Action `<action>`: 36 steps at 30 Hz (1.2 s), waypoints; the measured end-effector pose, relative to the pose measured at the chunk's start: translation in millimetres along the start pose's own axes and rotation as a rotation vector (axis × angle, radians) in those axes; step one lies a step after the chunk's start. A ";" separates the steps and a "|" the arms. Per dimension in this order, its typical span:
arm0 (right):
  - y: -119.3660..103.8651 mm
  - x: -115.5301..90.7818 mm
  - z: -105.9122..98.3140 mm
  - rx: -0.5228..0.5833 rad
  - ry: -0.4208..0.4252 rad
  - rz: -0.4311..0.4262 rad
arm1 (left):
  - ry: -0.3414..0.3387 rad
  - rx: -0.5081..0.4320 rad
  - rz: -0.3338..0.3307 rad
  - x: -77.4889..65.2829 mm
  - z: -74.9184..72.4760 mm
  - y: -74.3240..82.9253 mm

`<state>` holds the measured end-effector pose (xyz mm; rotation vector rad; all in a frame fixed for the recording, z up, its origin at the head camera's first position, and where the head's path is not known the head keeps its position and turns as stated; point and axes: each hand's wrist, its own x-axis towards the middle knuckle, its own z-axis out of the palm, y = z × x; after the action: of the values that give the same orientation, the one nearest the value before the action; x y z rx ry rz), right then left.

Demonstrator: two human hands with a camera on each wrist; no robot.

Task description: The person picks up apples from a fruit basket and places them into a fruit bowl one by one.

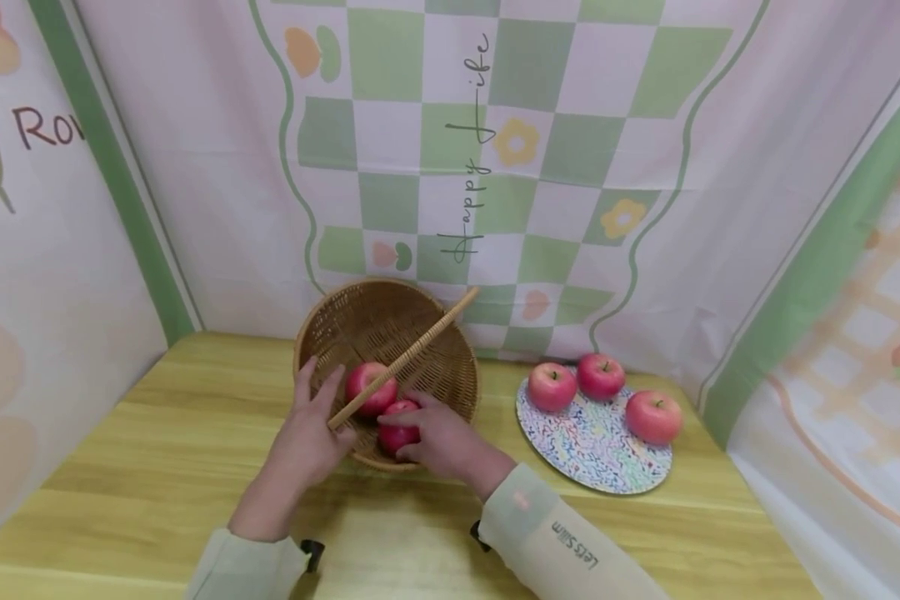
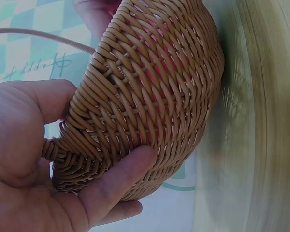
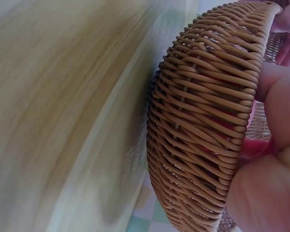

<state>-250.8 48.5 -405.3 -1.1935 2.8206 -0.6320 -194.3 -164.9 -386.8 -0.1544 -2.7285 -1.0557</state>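
Observation:
A brown woven wicker basket (image 1: 461, 375) with a thin handle (image 1: 438, 327) stands at the back of the wooden table. My left hand (image 1: 311, 437) grips its left rim near the handle's end. In the left wrist view, the thumb (image 2: 55, 99) hooks at the rim and the fingers (image 2: 121, 181) lie along the outer wall. Inside the basket, my right hand (image 1: 447, 439) holds a red apple (image 1: 397, 433) near the front rim. Another red apple (image 1: 365, 385) lies just behind it, partly under the handle. The right fingertips are partly hidden by the apple and basket.
A round plate (image 1: 592, 454) with a colourful squiggle pattern lies to the right, bearing three apples (image 1: 600, 377). Behind the table (image 1: 120, 467) hangs a green checked cloth (image 1: 457, 133), close to the basket. More cloth walls (image 1: 82, 292) stand at both sides.

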 end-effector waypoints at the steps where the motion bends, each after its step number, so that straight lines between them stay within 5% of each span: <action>1: 0.7 -0.1 0.2 0.006 0.005 0.000 | 0.001 0.003 -0.003 0.3 -0.2 0.6; 8: 7.3 -3.0 -2.0 0.257 0.043 0.117 | 0.004 0.010 -0.004 0.2 0.3 0.0; 16: 17.7 -2.1 -8.5 0.897 0.149 0.267 | 0.009 0.006 0.010 0.8 0.4 -0.5; 22: 28.3 0.8 -13.2 1.359 0.140 0.304 | -0.016 -0.016 -0.016 0.5 -1.3 2.0; 31: 35.9 -0.9 -20.0 1.587 0.160 0.308 | -0.025 -0.033 -0.031 0.6 -1.1 1.7; 36: 36.2 -0.9 -19.5 1.566 0.183 0.295 | -0.038 -0.044 -0.054 0.3 -0.7 0.8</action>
<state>-278.2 78.8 -400.9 -0.3433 1.4783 -2.2165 -194.3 -164.7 -385.7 -0.1093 -2.7584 -1.1396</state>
